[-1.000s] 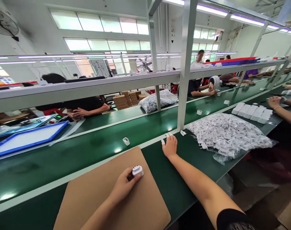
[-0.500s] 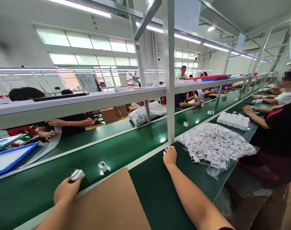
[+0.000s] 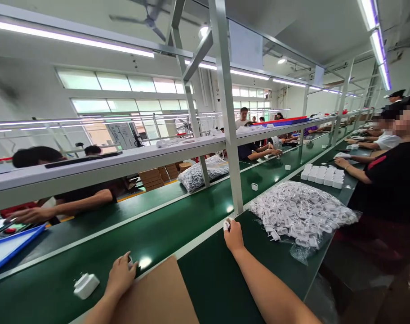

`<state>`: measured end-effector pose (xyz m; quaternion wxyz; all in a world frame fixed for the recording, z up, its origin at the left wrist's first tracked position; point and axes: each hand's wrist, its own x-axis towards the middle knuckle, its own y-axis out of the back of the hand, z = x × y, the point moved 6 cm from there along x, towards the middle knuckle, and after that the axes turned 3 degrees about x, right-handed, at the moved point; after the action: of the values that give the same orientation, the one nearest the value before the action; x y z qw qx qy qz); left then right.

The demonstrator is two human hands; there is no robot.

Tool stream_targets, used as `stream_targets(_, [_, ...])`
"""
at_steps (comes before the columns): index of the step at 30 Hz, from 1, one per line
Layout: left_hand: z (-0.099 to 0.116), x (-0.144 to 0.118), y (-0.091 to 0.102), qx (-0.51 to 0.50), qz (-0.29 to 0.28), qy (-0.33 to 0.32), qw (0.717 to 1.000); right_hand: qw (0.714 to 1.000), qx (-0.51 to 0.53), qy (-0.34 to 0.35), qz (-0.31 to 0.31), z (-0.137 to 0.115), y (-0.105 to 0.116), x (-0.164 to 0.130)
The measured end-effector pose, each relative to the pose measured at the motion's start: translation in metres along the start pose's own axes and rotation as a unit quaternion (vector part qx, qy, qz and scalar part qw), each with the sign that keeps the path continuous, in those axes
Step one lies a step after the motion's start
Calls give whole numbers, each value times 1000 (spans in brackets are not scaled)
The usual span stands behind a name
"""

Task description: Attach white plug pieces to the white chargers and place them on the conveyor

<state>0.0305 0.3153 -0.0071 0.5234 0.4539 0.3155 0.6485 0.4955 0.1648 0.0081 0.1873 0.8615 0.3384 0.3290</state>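
Observation:
My left hand (image 3: pixel 120 275) is over the green conveyor belt (image 3: pixel 171 231), fingers closed around a small white charger housing (image 3: pixel 130 260), mostly hidden by them. To its left, a white plug charger (image 3: pixel 86 286) with metal prongs lies on the belt, apart from the hand. My right hand (image 3: pixel 234 236) rests by the belt's near rail, closed on a white charger piece (image 3: pixel 227 224); only its end shows past the fingers. Below my left hand is a brown cardboard sheet (image 3: pixel 161 294).
A clear bag of white plug parts (image 3: pixel 301 213) lies right of my right hand. Beyond it stand rows of white housings (image 3: pixel 323 174) near a co-worker (image 3: pixel 390 180). A metal post (image 3: pixel 230 135) rises at the belt's edge. Across the belt are a blue-rimmed tray (image 3: pixel 19 245) and another person's arm (image 3: pixel 66 208).
My left hand let go of the plug charger, leaving it on the belt, and moved right to take hold of the hollow housing. My right hand keeps its piece. The view has tilted up slightly.

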Motion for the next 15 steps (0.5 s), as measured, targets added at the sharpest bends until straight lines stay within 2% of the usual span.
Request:
stream_targets(2, [-5,3,3,-9,1,13,1000,1000,15,0,5,-1,2,0])
stream_targets(5, [1,-5,22,-30,31,19,999,999,33,-5,15,-2,5,0])
stream_targets(7, [19,-21,39,-53,56,-7,997,999,49,-16,13,-1,5,1])
stream_targets(9, [43,-43,49,-86,49,-38,994,997,75,-30,2,1,4,1])
stream_targets(15, [118,-138,42,-184,-18,-156,970,980,188,-58,-43,-1,5,-4])
